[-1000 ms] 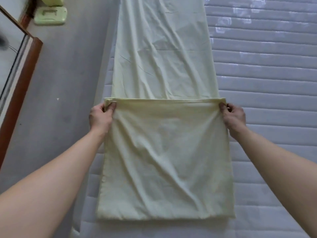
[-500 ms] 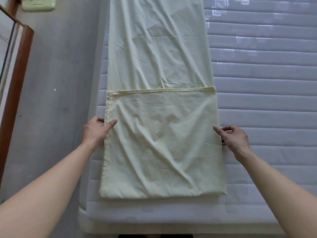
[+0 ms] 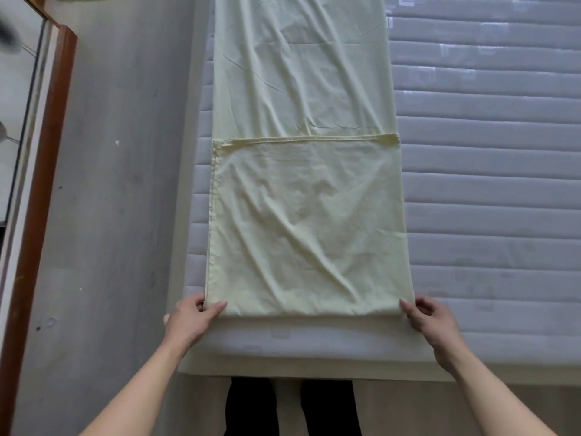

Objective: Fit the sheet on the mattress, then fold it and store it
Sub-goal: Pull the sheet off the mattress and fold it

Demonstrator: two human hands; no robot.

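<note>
The pale yellow sheet (image 3: 301, 215) lies as a long narrow strip along the left side of the quilted grey mattress (image 3: 490, 190). Its near end is folded back on itself, and the hemmed edge runs straight across the strip further up. My left hand (image 3: 191, 319) pinches the near left corner of the fold, thumb on top. My right hand (image 3: 430, 319) holds the near right corner with its fingertips on the fold. Both hands sit just inside the mattress's near edge.
Grey floor (image 3: 119, 215) runs along the left of the mattress. A mirror in a brown wooden frame (image 3: 52, 158) leans at the far left. My legs in black trousers (image 3: 251, 404) stand against the mattress's near edge.
My hands let go of the hemmed edge after laying it down, slid back along the sides of the folded panel, and now grip its near corners. The view has tilted towards me.
</note>
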